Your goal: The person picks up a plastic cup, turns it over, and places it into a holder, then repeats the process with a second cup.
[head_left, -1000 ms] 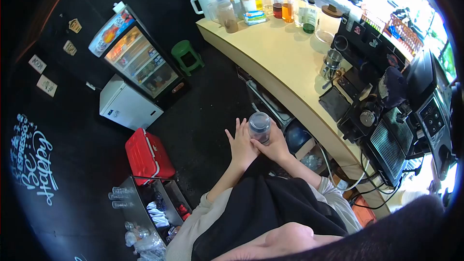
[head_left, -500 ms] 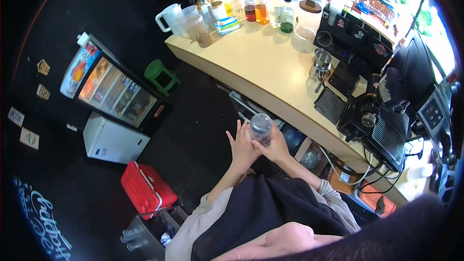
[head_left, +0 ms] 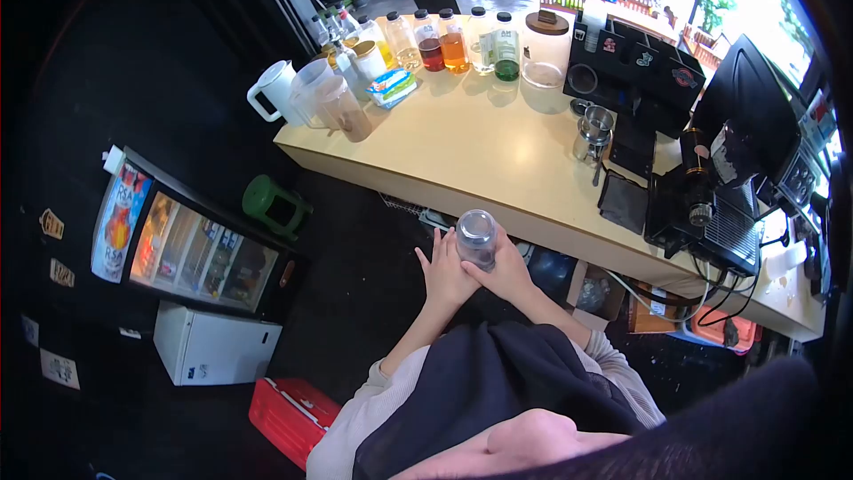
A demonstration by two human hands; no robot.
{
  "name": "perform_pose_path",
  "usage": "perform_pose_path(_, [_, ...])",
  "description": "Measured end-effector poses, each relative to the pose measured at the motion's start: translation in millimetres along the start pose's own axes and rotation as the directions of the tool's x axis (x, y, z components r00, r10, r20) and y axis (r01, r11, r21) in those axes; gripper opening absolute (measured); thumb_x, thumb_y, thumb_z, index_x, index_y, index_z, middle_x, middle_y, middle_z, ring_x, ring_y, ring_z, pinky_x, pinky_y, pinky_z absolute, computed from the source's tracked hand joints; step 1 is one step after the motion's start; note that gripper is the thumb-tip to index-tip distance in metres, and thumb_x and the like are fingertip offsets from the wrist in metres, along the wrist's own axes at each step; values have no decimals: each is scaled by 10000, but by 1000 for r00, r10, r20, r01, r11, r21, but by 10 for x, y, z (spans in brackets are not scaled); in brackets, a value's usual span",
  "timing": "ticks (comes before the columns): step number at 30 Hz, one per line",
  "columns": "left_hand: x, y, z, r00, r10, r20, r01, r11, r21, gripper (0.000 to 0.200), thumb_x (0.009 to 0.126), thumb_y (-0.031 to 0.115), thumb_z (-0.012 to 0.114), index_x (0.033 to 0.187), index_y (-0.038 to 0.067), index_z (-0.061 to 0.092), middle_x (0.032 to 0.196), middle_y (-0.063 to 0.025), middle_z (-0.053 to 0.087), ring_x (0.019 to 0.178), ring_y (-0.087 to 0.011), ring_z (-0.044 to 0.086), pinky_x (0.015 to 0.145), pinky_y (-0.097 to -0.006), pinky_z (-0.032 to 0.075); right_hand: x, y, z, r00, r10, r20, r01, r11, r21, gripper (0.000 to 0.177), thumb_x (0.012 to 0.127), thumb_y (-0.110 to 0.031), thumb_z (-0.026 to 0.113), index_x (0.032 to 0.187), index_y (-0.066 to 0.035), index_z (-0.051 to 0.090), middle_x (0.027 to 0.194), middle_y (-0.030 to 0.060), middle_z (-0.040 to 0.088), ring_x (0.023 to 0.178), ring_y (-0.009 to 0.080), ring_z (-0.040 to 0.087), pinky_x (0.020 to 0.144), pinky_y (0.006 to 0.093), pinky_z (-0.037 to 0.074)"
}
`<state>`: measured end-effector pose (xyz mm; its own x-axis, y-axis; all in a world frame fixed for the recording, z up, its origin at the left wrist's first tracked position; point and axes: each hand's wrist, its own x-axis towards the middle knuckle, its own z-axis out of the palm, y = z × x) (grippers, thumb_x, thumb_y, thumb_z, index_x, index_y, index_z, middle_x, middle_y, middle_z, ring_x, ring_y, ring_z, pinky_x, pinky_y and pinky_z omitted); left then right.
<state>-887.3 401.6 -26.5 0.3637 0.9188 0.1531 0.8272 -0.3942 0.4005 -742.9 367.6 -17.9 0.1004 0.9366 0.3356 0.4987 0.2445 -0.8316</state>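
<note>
A clear, empty-looking bottle or jar [head_left: 477, 233] is held in front of my body, short of the counter's front edge, its rounded end facing up. My right hand [head_left: 505, 271] is wrapped round its right side, with the thumb across the lower part. My left hand [head_left: 447, 274] rests against its left side, fingers spread and pointing up. The lower end of the bottle is hidden between the palms.
The counter [head_left: 498, 151] runs across in front, bearing bottles [head_left: 453, 52], jugs [head_left: 342, 108], a lidded jar [head_left: 544, 53] and an espresso machine [head_left: 711, 222]. Left are a display fridge [head_left: 204, 244], green stool [head_left: 275, 206] and red box [head_left: 293, 418].
The view has turned and moved, so the counter appears nearer and the fridge and red box lower. Both hands keep the bottle in nearly the same place before my body.
</note>
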Motion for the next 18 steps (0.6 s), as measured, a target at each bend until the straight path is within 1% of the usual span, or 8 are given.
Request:
perform_pose_path(1, [48,-88,-6,1000,16,5,-16,1000,2,854,741,442,685,1384,-45,403,1479,-171,415,1459,-356,253,1087,-741,127,31,-4,74,1000,25,-18,-25,1000,14,928,738,-326,803,1420,65,312,1289,274,547,1184,396,568,1005,429,462])
perform_pose_path(3, [153,-234,-12,997,82,-17,-81,996,32,825,730,399,724,1386,22,392,1440,-153,447,1436,-391,292,1060,-759,158,86,-14,182,998,32,-49,-32,999,1,928,735,-318,803,1421,63,308,1282,275,551,1183,398,568,1004,430,462])
perform_pose_path(6, [278,-339,-1,989,150,-1,-150,989,-7,806,737,377,714,1385,21,393,1431,-156,453,1435,-392,291,1059,-760,157,131,-33,226,993,77,-90,-79,997,-18,929,726,-300,805,1421,59,304,1270,274,559,1181,401,569,1003,431,461])
perform_pose_path(8, [349,-363,9,980,190,56,-189,982,-20,803,748,386,699,1385,2,395,1458,-158,429,1449,-378,265,1069,-756,146,112,-39,252,984,130,-118,-133,991,-19,930,719,-291,806,1420,57,304,1265,273,563,1181,401,569,1002,430,461])
perform_pose_path(10, [395,-369,53,970,219,107,-215,976,-43,803,758,395,684,1384,-18,397,1486,-159,406,1462,-365,238,1078,-751,134,108,-29,242,974,175,-143,-176,984,1,878,718,-216,810,1411,25,327,1271,248,555,1210,375,555,1016,409,445])
perform_pose_path(11, [424,-374,82,966,232,116,-227,972,-55,801,758,392,684,1387,-12,395,1485,-157,405,1462,-367,237,1076,-754,135,108,-41,234,970,186,-156,-189,982,-5,878,718,-216,810,1411,25,327,1271,248,555,1210,375,555,1016,409,445])
perform_pose_path(14, [570,-364,107,955,270,127,-261,962,-77,798,754,383,687,1388,-3,393,1483,-153,406,1462,-370,237,1071,-760,137,180,-46,207,964,178,-200,-182,983,-5,874,709,-206,813,1403,26,333,1267,245,558,1204,372,559,1007,409,449])
perform_pose_path(18, [796,-274,99,935,330,130,-316,941,-119,805,733,368,705,1384,12,393,1478,-151,408,1456,-374,245,1062,-771,139,304,33,136,945,184,-268,-208,976,-61,876,700,-219,820,1392,25,340,1261,243,561,1187,372,569,997,412,454])
